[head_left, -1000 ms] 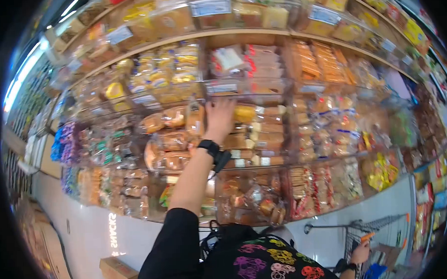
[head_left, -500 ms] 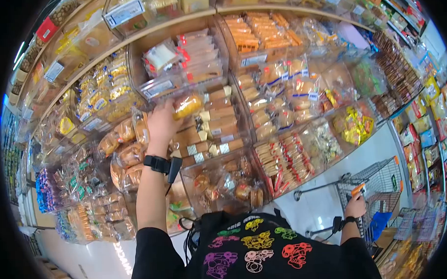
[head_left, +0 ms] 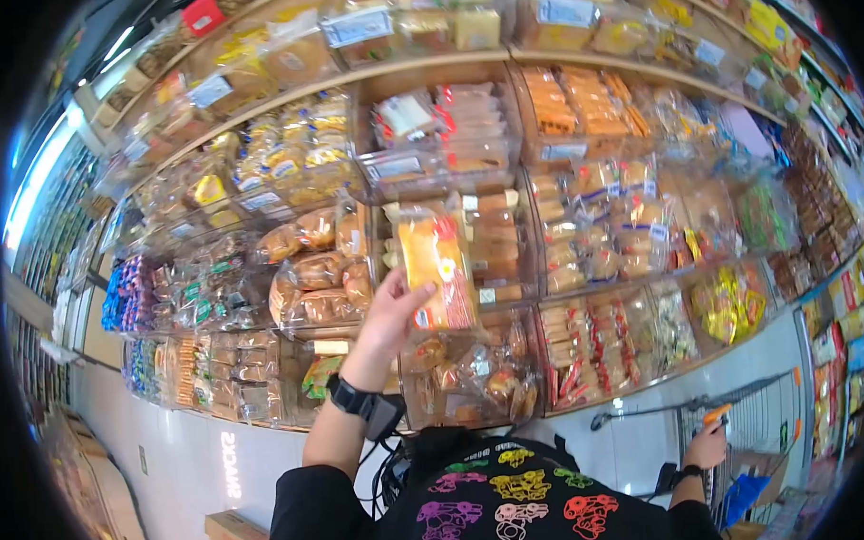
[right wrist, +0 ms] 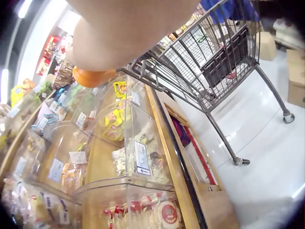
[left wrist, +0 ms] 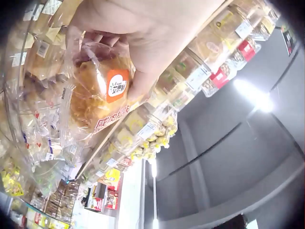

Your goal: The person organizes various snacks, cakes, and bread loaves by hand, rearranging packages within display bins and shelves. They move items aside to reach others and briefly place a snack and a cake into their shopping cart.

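My left hand [head_left: 388, 317] grips a clear-wrapped packet of bread [head_left: 436, 265], its thumb across the yellowish front. The packet is raised in front of the bread bins. In the left wrist view the fingers curl behind the wrapped bread [left wrist: 97, 95], which has an orange and white label and red lettering. At the lower right of the head view, my right hand [head_left: 707, 447] holds the orange handle of a shopping cart [head_left: 775, 420]. From the right wrist, the orange handle [right wrist: 93, 77] shows under that hand, partly hidden by it.
Clear-fronted bins of wrapped bread rolls [head_left: 320, 269] and other baked goods fill the tiered shelf ahead. Yellow packets [head_left: 728, 307] lie in a bin at the right. A cardboard box [head_left: 237, 536] stands on the floor at the left. Blue material [head_left: 744, 495] is in the cart.
My left hand has come out of the bin toward me, lifting the bread packet and turning its front upward. My right hand stays on the cart handle.
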`<state>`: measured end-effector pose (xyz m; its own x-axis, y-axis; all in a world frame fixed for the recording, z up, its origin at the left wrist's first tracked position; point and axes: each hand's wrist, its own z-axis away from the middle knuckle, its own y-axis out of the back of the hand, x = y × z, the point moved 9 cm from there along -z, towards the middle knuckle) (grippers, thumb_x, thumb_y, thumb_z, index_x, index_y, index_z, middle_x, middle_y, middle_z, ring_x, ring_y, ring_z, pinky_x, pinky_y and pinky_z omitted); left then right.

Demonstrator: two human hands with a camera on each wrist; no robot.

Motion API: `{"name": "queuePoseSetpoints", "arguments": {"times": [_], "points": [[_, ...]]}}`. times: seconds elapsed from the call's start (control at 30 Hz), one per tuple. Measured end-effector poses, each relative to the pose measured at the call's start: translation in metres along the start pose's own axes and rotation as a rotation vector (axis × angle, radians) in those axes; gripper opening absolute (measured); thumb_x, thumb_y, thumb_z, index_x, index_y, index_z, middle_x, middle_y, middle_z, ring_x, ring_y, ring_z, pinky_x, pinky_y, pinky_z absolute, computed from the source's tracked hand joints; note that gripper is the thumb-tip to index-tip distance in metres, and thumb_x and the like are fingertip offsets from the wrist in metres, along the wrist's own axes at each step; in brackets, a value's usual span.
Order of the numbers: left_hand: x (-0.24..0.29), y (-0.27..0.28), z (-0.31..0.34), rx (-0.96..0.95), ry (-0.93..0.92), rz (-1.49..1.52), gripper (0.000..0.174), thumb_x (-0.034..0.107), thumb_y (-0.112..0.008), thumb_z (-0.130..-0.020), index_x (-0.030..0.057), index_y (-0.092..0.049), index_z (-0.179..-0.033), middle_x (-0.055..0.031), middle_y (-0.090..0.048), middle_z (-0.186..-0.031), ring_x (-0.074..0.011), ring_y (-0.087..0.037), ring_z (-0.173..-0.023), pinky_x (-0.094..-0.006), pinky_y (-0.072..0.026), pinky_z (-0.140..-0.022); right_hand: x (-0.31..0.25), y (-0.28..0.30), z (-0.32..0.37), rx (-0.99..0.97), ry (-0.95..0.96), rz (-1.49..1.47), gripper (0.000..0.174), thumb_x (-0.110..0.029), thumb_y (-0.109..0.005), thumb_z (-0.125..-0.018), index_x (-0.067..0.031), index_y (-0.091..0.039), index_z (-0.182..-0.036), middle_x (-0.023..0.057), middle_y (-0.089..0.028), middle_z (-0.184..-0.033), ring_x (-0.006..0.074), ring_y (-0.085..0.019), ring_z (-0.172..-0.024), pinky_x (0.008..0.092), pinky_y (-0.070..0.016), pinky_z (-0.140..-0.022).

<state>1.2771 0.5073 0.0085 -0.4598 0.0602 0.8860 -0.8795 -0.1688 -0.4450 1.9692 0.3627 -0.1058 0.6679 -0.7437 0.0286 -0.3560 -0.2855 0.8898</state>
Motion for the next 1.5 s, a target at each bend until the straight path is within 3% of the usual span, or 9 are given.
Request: {"name": "queuePoseSetpoints", "arguments": {"times": [0.27,0.63,0.67,0.77,0.83,1.0,1.17,1.3,1.5], "points": [[-0.060,-0.019,0.104,-0.098,0.225,0.609,0.048,0.029,-0.053,-0.090,0.0032,-0.044,-0.131,-0.0136,-0.055,-0.125,-0.0289,-0.055,-0.114,-0.0473,-0.0431,-0.098,-0.009,0.029,-0.005,0.146,0.056,-0.098,0.038,-0.032,-0.044,-0.094,-0.0047,-0.061,-0.074,0.0144,-0.063,-0.070,0.0344,-0.060,-0.063,0.0464,-0.0445,-0.055],[-0.095,-0.113,0.213,-0.355,-0.003,-0.452,0.065,0.018,-0.074,-0.080,0.0011,-0.042,-0.133,-0.0035,-0.058,-0.116,-0.0087,-0.053,-0.101,-0.0254,-0.0434,-0.089,-0.047,0.005,0.023,0.192,0.353,-0.633,0.032,-0.018,-0.058,-0.083,-0.0008,-0.054,-0.109,0.0150,-0.062,-0.094,0.0320,-0.059,-0.086,0.0445,-0.0439,-0.083],[-0.087,-0.120,0.221,-0.364,-0.007,-0.446,0.065,0.018,-0.074,-0.080,0.0011,-0.042,-0.133,-0.0035,-0.058,-0.116,-0.0087,-0.053,-0.101,-0.0254,-0.0434,-0.089,-0.104,-0.035,0.045,-0.298,0.712,-0.745,0.035,-0.013,-0.056,-0.084,-0.0005,-0.052,-0.116,0.0146,-0.054,-0.111,0.0294,-0.052,-0.102,0.0412,-0.0424,-0.090],[-0.091,-0.133,0.233,-0.431,-0.032,-0.869,0.073,0.032,-0.075,-0.074,0.0050,-0.043,-0.134,-0.0113,-0.064,-0.085,-0.0146,-0.058,-0.070,-0.0284,-0.0474,-0.066,-0.174,0.133,0.168,-1.687,0.499,-1.647,0.039,-0.004,-0.057,-0.084,-0.0024,-0.049,-0.122,0.0146,-0.047,-0.127,0.0286,-0.052,-0.112,0.0416,-0.0485,-0.088],[-0.094,-0.151,0.245,-0.529,0.001,-1.001,0.073,0.032,-0.075,-0.074,0.0057,-0.043,-0.134,-0.0110,-0.064,-0.084,-0.0149,-0.058,-0.068,-0.0284,-0.0476,-0.066,-0.176,0.201,0.207,-2.087,0.428,-1.874,0.043,0.000,-0.061,-0.083,-0.0034,-0.048,-0.124,0.0148,-0.048,-0.129,0.0280,-0.054,-0.113,0.0425,-0.0530,-0.085],[-0.096,-0.129,0.265,-0.539,0.095,-0.947,0.073,0.034,-0.076,-0.075,0.0080,-0.044,-0.135,-0.0069,-0.067,-0.084,-0.0134,-0.061,-0.069,-0.0289,-0.0492,-0.065,-0.173,0.178,0.218,-1.833,0.454,-1.537,0.039,-0.001,-0.066,-0.083,-0.0030,-0.050,-0.118,0.0112,-0.064,-0.101,0.0219,-0.065,-0.089,0.0350,-0.0574,-0.072],[-0.085,-0.074,0.279,-0.616,0.202,-0.166,0.067,-0.004,-0.063,-0.083,0.0095,-0.032,-0.141,-0.0172,-0.051,-0.127,-0.0214,-0.056,-0.110,-0.0356,-0.0482,-0.092,-0.166,0.176,0.247,-1.915,-0.114,-1.882,0.023,0.002,-0.065,-0.082,-0.0070,-0.053,-0.099,0.0093,-0.064,-0.096,0.0214,-0.065,-0.086,0.0349,-0.0570,-0.069],[-0.080,-0.024,0.292,-0.382,0.237,0.010,0.074,-0.004,-0.066,-0.081,0.0047,-0.026,-0.141,-0.0157,-0.050,-0.127,-0.0264,-0.057,-0.106,-0.0394,-0.0494,-0.089,-0.169,0.191,0.283,-1.834,-0.346,-1.996,0.020,0.003,-0.065,-0.082,-0.0082,-0.051,-0.092,0.0087,-0.064,-0.093,0.0225,-0.065,-0.086,0.0361,-0.0562,-0.069],[-0.099,0.025,0.312,-0.318,-0.032,-0.416,0.043,0.020,-0.063,-0.088,0.0151,-0.047,-0.127,-0.0085,-0.062,-0.110,-0.0302,-0.062,-0.092,-0.0448,-0.0497,-0.084,-0.148,0.222,0.330,-1.558,0.318,-1.857,0.025,-0.002,-0.068,-0.081,-0.0087,-0.052,-0.100,0.0097,-0.062,-0.094,0.0225,-0.065,-0.089,0.0375,-0.0554,-0.071]]}}
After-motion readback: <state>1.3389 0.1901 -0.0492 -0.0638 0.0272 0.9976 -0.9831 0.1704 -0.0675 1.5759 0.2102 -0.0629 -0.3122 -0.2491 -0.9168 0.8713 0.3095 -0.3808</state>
